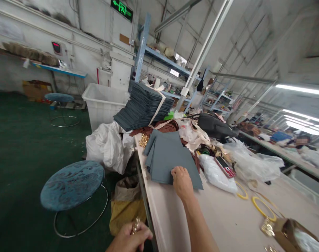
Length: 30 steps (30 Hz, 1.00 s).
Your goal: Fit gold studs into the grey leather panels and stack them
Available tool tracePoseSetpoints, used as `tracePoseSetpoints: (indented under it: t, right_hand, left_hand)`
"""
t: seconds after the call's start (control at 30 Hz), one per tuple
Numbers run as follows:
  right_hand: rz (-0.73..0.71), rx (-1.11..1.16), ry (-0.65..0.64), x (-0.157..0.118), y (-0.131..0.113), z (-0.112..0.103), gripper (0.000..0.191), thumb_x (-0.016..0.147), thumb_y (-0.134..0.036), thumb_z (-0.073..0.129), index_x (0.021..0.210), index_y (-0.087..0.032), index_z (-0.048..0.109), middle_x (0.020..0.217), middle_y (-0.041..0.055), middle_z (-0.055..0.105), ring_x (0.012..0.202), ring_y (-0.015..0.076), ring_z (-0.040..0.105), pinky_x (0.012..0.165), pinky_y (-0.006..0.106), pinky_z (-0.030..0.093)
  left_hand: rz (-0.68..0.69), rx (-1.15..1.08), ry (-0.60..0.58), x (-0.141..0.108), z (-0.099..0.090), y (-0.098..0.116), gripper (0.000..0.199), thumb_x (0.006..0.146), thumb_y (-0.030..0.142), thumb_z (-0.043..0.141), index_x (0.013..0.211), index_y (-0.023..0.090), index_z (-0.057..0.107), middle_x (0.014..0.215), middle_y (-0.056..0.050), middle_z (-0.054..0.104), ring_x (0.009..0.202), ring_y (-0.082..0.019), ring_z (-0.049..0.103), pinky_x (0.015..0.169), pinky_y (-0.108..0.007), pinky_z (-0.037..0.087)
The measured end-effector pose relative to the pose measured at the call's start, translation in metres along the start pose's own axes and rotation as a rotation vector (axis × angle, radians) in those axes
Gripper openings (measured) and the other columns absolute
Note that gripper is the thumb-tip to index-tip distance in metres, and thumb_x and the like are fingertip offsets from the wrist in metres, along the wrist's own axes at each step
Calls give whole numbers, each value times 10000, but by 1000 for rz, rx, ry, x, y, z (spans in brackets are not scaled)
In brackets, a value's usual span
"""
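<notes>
My left hand [131, 238] is low in view beside the table's near left edge. Its fingers are closed around a small shiny gold metal fitting [135, 225], whose exact kind I cannot make out. My right hand [181, 179] reaches forward over the table to a loose stack of grey sheets [167, 155]. The fingers are curled together at the front edge of the top sheet; the fingertips are partly hidden. Just behind the stack's left side lies a small heap of gold metal pieces [143, 140].
A tall tied stack of dark sheets [146, 105] stands behind. Plastic bags [218, 175], a red calculator [225, 167], yellow rings [263, 208] and an open brown box [291, 234] lie on the table [170, 217]. Left are a blue stool [72, 183], white sack [104, 145] and white bin [104, 105].
</notes>
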State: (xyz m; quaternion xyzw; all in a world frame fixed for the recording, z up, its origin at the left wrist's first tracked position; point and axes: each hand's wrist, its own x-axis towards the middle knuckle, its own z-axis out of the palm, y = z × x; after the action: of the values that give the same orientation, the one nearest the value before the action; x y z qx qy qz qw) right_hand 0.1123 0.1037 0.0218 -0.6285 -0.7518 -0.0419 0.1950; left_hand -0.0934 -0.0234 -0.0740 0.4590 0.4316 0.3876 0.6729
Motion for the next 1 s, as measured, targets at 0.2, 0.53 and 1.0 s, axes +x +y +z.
tracePoseSetpoints:
  t: [0.2, 0.53, 1.0]
  right_hand:
    - [-30, -102, -165, -53, -2, -6, 279, 933, -71, 398, 797, -168, 621, 823, 69, 634, 789, 208, 514, 775, 310, 355]
    - [200, 501, -655, -191, -10, -68, 182, 796, -149, 587, 726, -241, 729, 751, -1, 674, 743, 144, 621, 679, 222, 435]
    - [756, 1040, -370, -176, -35, -38, 249, 719, -376, 664, 767, -132, 655, 547, -33, 566, 481, 90, 539, 414, 165, 426]
  left_hand:
    - [-69, -186, 240, 3, 5, 6, 558, 622, 664, 714, 907, 186, 679, 703, -33, 620, 742, -197, 584, 668, -266, 465]
    - [-106, -429, -157, -29, 21, 30, 404, 770, 414, 741, 1062, 152, 645, 929, -70, 705, 857, -225, 649, 829, -345, 512]
    - [-283, -491, -275, -38, 40, 34, 435, 715, 333, 754, 1085, 133, 645, 850, -81, 717, 747, -204, 664, 720, -315, 526]
